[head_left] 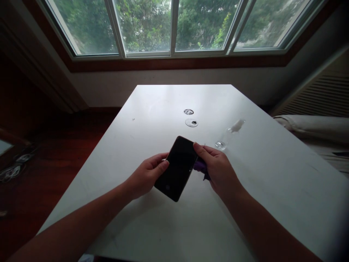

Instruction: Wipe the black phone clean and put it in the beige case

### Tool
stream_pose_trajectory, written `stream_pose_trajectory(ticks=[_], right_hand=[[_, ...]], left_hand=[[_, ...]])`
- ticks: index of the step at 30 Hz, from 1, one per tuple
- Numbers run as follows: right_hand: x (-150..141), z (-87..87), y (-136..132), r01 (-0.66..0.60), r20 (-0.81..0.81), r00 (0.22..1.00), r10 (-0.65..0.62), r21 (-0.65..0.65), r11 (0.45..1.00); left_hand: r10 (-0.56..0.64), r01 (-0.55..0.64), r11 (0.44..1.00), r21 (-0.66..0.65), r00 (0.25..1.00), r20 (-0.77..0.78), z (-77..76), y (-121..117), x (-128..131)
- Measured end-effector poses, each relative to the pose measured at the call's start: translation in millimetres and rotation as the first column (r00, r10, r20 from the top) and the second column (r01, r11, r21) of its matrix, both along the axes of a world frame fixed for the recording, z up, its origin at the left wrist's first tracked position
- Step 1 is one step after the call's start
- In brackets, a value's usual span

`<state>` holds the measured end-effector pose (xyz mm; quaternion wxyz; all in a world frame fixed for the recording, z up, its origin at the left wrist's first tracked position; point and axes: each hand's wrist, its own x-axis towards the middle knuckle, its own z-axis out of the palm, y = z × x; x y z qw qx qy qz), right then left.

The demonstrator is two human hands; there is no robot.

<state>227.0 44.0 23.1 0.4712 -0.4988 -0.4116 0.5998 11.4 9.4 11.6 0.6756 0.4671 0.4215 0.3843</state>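
A black smartphone (pixel 178 169), its dark screen facing up, is held tilted above the white table. My left hand (pixel 145 174) grips its left edge, thumb on the front and fingers behind. My right hand (pixel 218 165) is closed on the upper right edge, with the thumb at the corner. Something purple and dark, perhaps a cloth (pixel 201 167), shows between my right palm and the phone; its full shape is hidden. Just beyond my right hand a clear plastic bottle (pixel 227 137) lies on its side.
The white table (pixel 114 153) has a round cable-hole cover (pixel 191 123) and an open hole (pixel 188 112) near its middle. Windows (pixel 147 29) stand behind it. Cables (pixel 13 169) lie on the floor at left; a pale cushioned seat (pixel 313 131) is at right.
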Motion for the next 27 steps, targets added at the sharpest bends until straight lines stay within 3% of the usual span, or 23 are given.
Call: stream_pose_trajectory(ticks=[4, 7, 10, 13, 16, 18, 27], right_hand=[[2, -0.4, 2, 0.150, -0.022, 0.989, -0.149, 0.034, 0.988], [6, -0.5, 6, 0.209, -0.019, 0.978, -0.209, 0.053, 0.976], [7, -0.9, 8, 0.161, 0.033, 0.986, -0.162, 0.041, 0.986], [4, -0.9, 2, -0.036, 0.086, 0.996, 0.035, 0.001, 0.999], [-4, -1.0, -8, -0.335, 0.159, 0.926, 0.343, -0.074, 0.939], [-9, -2.2, -14, -0.445, 0.204, 0.868, 0.452, -0.083, 0.892], [-17, -11.3, -22, -0.379, 0.263, 0.891, 0.369, -0.017, 0.925]], left_hand=[[-0.216, 0.221, 0.970, -0.104, 0.975, 0.057, 1.3, 2, -3], [-0.324, 0.335, 0.938, -0.094, 0.939, 0.113, -2.5, 1, -4], [-0.252, 0.261, 0.963, -0.063, 0.960, 0.117, -5.0, 0, -2], [-0.121, 0.130, 0.989, -0.068, 0.985, 0.124, -2.1, 1, 2], [-0.019, 0.029, 0.997, -0.065, 0.989, 0.148, 2.2, 4, 1], [0.009, 0.003, 0.998, -0.068, 0.986, 0.168, 3.0, 6, -1], [0.051, -0.045, 0.998, -0.053, 0.993, 0.105, -6.4, 5, 3]])
